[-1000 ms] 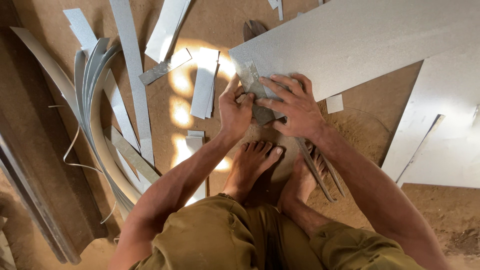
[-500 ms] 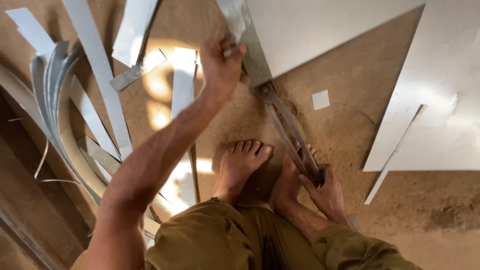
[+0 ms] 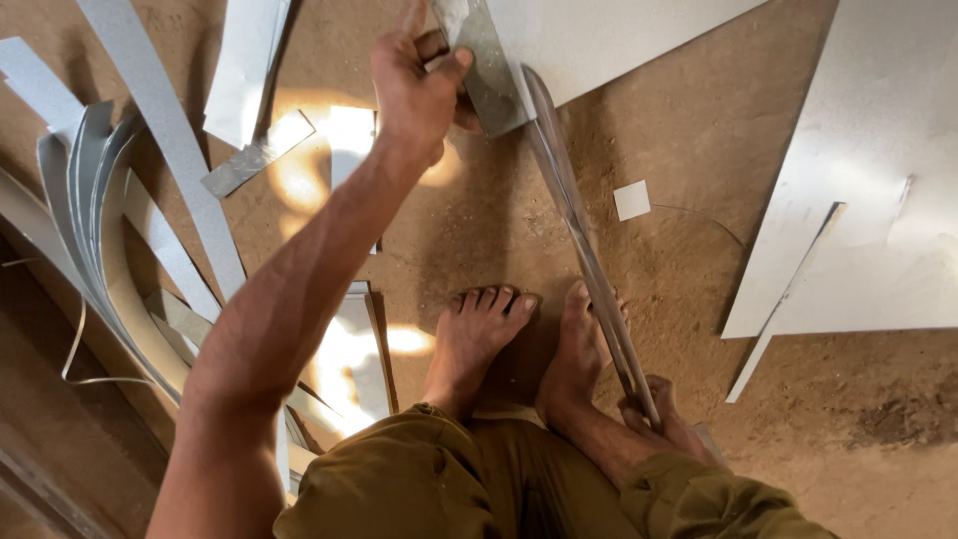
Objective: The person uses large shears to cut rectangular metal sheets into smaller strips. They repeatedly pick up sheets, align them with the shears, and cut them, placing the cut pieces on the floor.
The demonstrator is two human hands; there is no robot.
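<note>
Down at your feet, you squat barefoot on a dusty brown floor, and long metal shears run across the middle of the view; take them as the landmark.

Your left hand reaches out above the far end of the shears. It is closed in a pinch, thumb against fingers, on a narrow grey offcut of sheet metal that peels away from the cut edge. That offcut lies just left of the shears' far tip and touches the large pale metal sheet, which spreads out beyond and to the right of the tip.

Your right hand is at the near end of the shears, low in the view beside your right foot. It is wrapped around the handles, though your knee hides part of it. The blades run from that hand up toward the sheet, passing over your right foot. Your left foot rests flat just left of the shears.

Right of the shears, a small pale square scrap lies alone on the floor. Farther right lies a second large sheet, with a thin sliver at its lower edge.

Well left of the shears, a heap of long curved metal strips fans out, with shorter flat pieces near your left forearm. Patches of sunlight fall on the floor between them.
</note>
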